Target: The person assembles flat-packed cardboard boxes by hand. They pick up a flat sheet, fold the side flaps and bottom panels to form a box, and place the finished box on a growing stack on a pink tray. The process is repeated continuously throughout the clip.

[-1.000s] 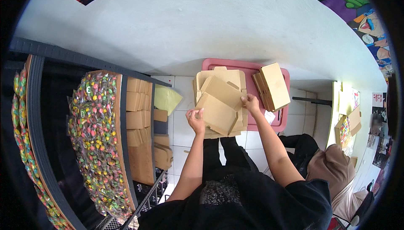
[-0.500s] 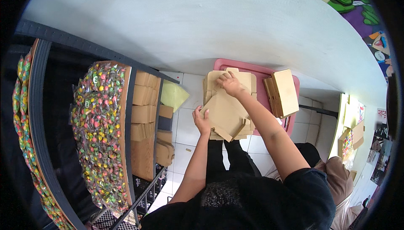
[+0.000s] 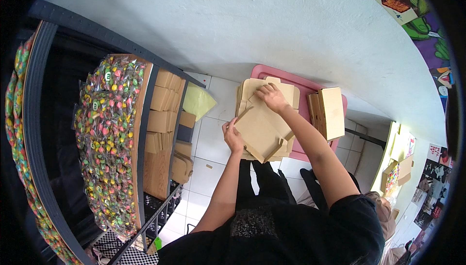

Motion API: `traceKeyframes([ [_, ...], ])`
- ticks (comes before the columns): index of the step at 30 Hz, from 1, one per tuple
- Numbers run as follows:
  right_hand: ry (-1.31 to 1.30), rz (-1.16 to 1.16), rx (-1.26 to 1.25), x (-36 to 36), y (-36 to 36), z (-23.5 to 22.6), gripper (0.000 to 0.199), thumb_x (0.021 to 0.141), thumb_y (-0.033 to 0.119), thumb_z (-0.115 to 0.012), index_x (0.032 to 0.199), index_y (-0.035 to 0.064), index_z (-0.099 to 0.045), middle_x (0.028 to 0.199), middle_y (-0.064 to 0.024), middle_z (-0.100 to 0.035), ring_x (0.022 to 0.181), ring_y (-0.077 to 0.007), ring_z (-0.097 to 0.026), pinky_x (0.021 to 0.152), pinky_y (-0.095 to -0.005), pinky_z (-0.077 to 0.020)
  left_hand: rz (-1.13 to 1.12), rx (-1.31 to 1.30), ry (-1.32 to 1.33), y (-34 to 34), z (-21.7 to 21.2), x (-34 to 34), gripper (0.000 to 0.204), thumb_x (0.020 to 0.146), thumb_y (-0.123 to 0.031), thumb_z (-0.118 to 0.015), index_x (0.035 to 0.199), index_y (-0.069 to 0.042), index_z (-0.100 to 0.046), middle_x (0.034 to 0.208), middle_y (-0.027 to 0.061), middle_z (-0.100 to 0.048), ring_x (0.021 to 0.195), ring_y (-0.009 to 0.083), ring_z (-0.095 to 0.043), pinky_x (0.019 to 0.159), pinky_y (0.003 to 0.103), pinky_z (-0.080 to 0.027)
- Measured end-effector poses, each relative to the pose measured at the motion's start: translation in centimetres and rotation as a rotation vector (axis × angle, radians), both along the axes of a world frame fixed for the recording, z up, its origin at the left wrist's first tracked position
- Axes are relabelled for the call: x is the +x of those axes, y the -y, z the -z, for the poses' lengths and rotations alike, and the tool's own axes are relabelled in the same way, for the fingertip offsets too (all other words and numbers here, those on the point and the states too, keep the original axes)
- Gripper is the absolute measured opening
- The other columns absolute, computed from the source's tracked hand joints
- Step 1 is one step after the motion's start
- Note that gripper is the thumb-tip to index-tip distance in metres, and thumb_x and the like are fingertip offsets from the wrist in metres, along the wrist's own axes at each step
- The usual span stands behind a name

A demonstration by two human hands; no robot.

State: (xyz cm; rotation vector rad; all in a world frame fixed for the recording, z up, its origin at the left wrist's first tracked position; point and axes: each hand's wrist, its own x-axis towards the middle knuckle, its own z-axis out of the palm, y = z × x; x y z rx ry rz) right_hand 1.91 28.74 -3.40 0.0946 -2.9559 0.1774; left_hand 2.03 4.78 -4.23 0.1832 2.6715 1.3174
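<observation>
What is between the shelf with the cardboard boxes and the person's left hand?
In the head view, between the shelf of folded boxes and the left hand there is only white tiled floor, with a yellow-green sheet lying a bit farther up.

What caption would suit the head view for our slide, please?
Both hands, left hand and right hand, fold a flat cardboard box blank above a pink tray.

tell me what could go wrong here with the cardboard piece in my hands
The flat cardboard blank is held only at its edges, left hand low and right hand at the top, so it could buckle or crease wrongly. It sits over the loose stack of blanks on the pink tray; a push might slide them off.
</observation>
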Motion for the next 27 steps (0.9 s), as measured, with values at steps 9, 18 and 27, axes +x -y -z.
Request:
traceKeyframes([
  [9, 0.208, -0.219, -0.034, 3.5, -1.5, 1.8, 0.041, 0.08, 0.011, -0.052, 0.121, 0.0105, -0.058, 0.124, -0.0047, -0.058, 0.114, -0.0222, -0.056, 0.103, -0.0356, -0.042, 0.002, -0.02, 0.043, 0.3, 0.2, -0.1, 0.039, 0.083, 0.006, -0.051, 0.114, -0.014, -0.063, 0.107, 0.0138, -0.053, 0.097, 0.032, -0.057, 0.084, 0.04, -0.048],
  [18, 0.22, -0.028, 0.068, 3.5, 2.8, -0.6, 0.04, 0.092, 0.037, -0.052, 0.126, 0.017, -0.054, 0.127, -0.006, -0.053, 0.124, -0.0276, -0.046, 0.106, -0.0544, -0.0315, 0.061, -0.062, -0.033, -0.3, -0.5, -0.7, 0.016, 0.091, -0.009, -0.052, 0.108, -0.01, -0.054, 0.114, 0.0136, -0.05, 0.098, 0.0359, -0.058, 0.076, 0.044, -0.05],
  [27, 0.252, 0.745, -0.548, 5.7, 0.7, 0.0, 0.046, 0.082, 0.03, -0.067, 0.122, 0.0127, -0.051, 0.116, -0.0158, -0.058, 0.107, -0.0331, -0.057, 0.089, -0.0457, -0.0467, 0.059, -0.16, 0.107, -0.9, -1.9, -0.7, 0.044, 0.079, 0.009, -0.046, 0.11, -0.018, -0.059, 0.117, 0.0119, -0.049, 0.098, 0.0357, -0.059, 0.081, 0.045, -0.049],
])
